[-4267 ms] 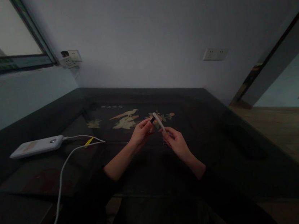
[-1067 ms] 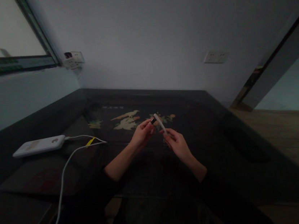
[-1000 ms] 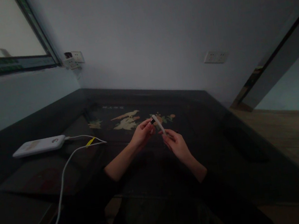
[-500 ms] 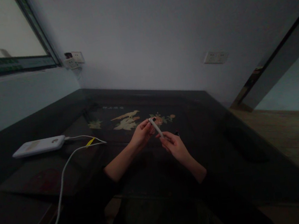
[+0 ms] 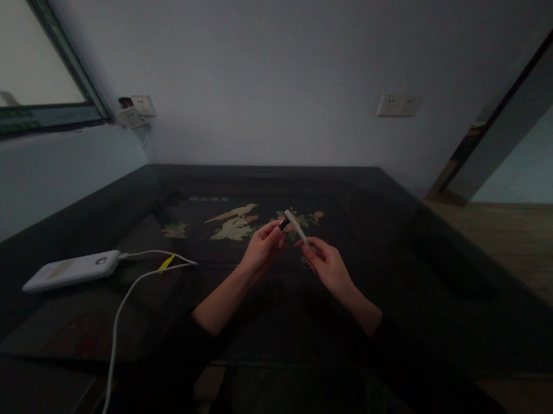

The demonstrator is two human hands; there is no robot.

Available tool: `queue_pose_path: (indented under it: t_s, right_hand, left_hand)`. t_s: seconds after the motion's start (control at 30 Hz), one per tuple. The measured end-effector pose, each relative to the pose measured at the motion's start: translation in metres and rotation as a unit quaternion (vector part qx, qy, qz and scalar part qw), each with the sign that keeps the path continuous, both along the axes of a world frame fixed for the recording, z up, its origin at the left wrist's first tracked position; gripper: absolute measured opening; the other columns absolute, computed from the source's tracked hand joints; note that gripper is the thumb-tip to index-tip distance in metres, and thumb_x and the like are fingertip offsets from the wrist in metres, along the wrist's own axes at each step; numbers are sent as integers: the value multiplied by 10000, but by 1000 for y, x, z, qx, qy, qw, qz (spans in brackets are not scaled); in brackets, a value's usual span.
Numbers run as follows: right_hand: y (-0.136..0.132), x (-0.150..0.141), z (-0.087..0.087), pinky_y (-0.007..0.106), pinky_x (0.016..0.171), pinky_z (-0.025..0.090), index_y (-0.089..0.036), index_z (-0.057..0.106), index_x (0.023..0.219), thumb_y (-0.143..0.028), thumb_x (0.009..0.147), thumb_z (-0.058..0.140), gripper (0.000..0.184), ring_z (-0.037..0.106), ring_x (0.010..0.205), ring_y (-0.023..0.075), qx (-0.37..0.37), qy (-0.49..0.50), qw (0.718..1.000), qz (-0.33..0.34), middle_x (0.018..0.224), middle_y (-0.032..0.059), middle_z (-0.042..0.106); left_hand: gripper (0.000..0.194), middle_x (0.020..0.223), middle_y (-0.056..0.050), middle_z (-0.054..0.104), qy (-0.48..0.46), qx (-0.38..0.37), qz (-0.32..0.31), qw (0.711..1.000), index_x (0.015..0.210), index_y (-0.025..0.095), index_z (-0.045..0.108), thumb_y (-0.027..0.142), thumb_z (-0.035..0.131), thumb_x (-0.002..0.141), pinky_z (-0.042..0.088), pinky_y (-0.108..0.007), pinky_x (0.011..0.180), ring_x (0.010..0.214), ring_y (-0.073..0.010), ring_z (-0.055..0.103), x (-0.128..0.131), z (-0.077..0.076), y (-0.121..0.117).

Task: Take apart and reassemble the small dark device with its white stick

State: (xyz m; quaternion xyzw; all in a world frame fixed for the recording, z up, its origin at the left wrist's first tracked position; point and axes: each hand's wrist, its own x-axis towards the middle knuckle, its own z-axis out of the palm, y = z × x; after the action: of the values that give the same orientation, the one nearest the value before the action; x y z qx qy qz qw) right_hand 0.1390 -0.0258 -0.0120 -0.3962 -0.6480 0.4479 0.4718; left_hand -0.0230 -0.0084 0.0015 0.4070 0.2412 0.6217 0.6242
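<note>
Head: pale rod (image 5: 297, 228) between hands (image 5: 328, 264)

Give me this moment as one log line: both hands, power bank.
left hand: pinching small black piece | right hand: holding pale stick | power bank: lying on table, cable attached

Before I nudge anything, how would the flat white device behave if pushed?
Lying flat and low, the white device would likely slide rather than tip. The dark tabletop looks glossy, so grip may be slight. Its white cable curves loosely, so probably trails along flexibly.
</note>
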Motion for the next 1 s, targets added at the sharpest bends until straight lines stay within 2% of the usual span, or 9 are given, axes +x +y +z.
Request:
queue_pose_path:
  t_s: [0.2, 0.43, 0.6, 0.77, 1.0]
  right_hand:
    - [-4, 0, 0, 204, 419, 230, -161, 625, 991, -491, 855, 545, 365, 342, 451, 76, -1, -5, 999, 53, 539, -58, 392]
    - [-8, -3, 1, 201, 421, 235, -165, 628, 984, -506, 838, 565, 377, 356, 469, 73, -28, 14, 994, 105, 576, -48, 404]
    - [-4, -2, 0, 207, 422, 226, -158, 626, 971, -487, 845, 555, 359, 346, 466, 72, -13, 6, 997, 69, 582, -43, 428]
    - [0, 1, 2, 214, 420, 231, -155, 626, 978, -476, 853, 545, 354, 353, 459, 82, 5, -16, 1000, 26, 543, -52, 402]
    - [0, 2, 3, 210, 425, 231, -168, 625, 964, -468, 846, 555, 330, 346, 470, 82, 5, -7, 1000, 21, 557, -53, 395]
  left_hand:
    - [549, 530, 80, 443, -18, 7, 4, 1000, 916, 114, 646, 452, 854, 537, 307, -214, 544, 512, -48, 370, 2, 0, 0]
    - [531, 551, 67, 424, -29, 0, -18, 999, 998, 104, 658, 421, 830, 609, 290, -211, 521, 516, -53, 357, 2, 2, -1]
    - [583, 538, 73, 413, -34, 8, -25, 999, 1006, 85, 651, 443, 837, 585, 286, -216, 523, 511, -52, 341, 1, -1, 2]
    - [513, 530, 68, 425, -19, 8, -19, 1000, 953, 96, 658, 454, 812, 618, 276, -216, 528, 510, -53, 349, 0, -2, 2]
    - [502, 531, 67, 442, -18, 9, -13, 1000, 937, 105, 659, 441, 822, 602, 282, -218, 527, 509, -54, 363, 0, -1, 1]
